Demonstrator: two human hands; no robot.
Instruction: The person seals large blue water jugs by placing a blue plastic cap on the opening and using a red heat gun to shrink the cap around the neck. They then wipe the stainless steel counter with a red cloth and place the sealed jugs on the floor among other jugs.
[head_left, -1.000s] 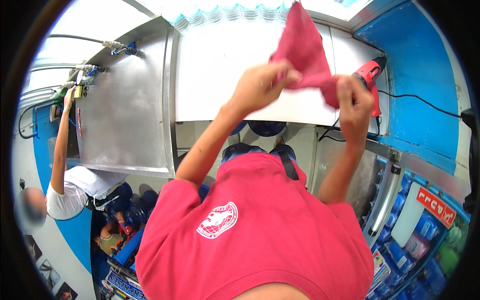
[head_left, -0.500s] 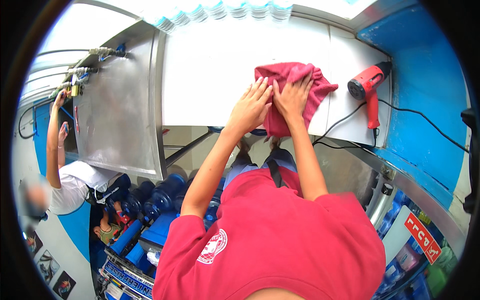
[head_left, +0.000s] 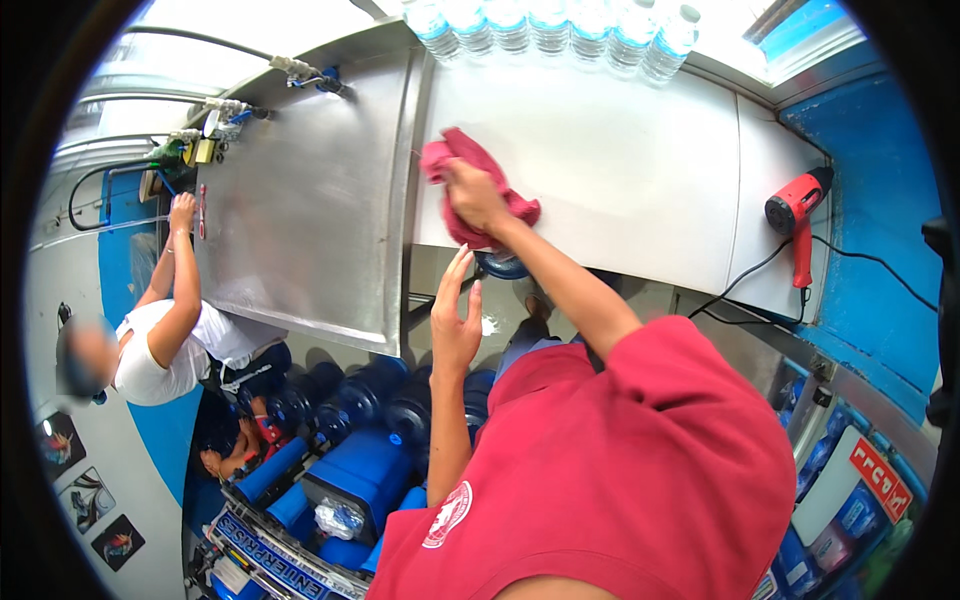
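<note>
A dark pink cloth (head_left: 470, 150) lies bunched on the left end of the white tabletop (head_left: 600, 170), close to the metal counter. My right hand (head_left: 474, 194) grips it from above, fingers curled into the folds, with the forearm reaching across from the right. Just off the table's front edge, below the cloth, my left hand (head_left: 456, 325) is raised with its fingers stretched out and nothing in it. Its fingertips come close to the cloth's lower edge.
Several clear water bottles (head_left: 590, 35) line the table's back edge. A red heat gun (head_left: 797, 205) with a black cord lies at the right. At the left, a person (head_left: 165, 340) stands by the stainless steel counter (head_left: 300, 220). Large blue water jugs (head_left: 350, 395) fill the floor below.
The cloth has moved left across the tabletop, bunched in my right hand instead of spread under both hands. My left hand has come off the cloth and dropped past the front edge.
</note>
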